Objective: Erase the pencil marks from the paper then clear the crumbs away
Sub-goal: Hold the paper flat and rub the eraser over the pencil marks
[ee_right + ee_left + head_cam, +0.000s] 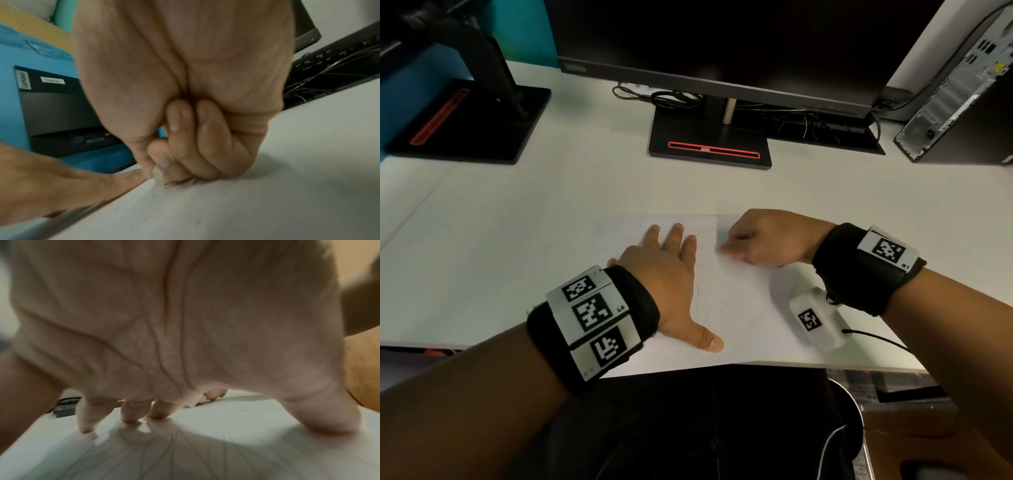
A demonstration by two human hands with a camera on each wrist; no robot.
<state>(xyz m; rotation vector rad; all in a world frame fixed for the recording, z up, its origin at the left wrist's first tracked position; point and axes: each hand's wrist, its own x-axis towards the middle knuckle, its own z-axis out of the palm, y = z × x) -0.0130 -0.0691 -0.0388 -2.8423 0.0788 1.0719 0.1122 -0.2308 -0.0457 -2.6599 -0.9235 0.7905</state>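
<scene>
A white sheet of paper [736, 294] with faint pencil scribbles [705, 270] lies on the white desk near its front edge. My left hand [671, 270] lies flat on the sheet with fingers spread, pressing it down. My right hand [760, 240] is curled just to the right of those fingers and pinches a small white eraser [158, 177], whose end touches the paper. From the left wrist the eraser [193, 402] shows as a white block under the right fingertips [213, 395]. The scribbles [160, 451] run under my left palm.
A black monitor stand [710, 140] with a red slot sits behind the paper, with cables [671, 97] around it. A second stand [469, 120] is at the far left and a computer tower [962, 89] at the far right. The desk's front edge [825, 365] is just below my hands.
</scene>
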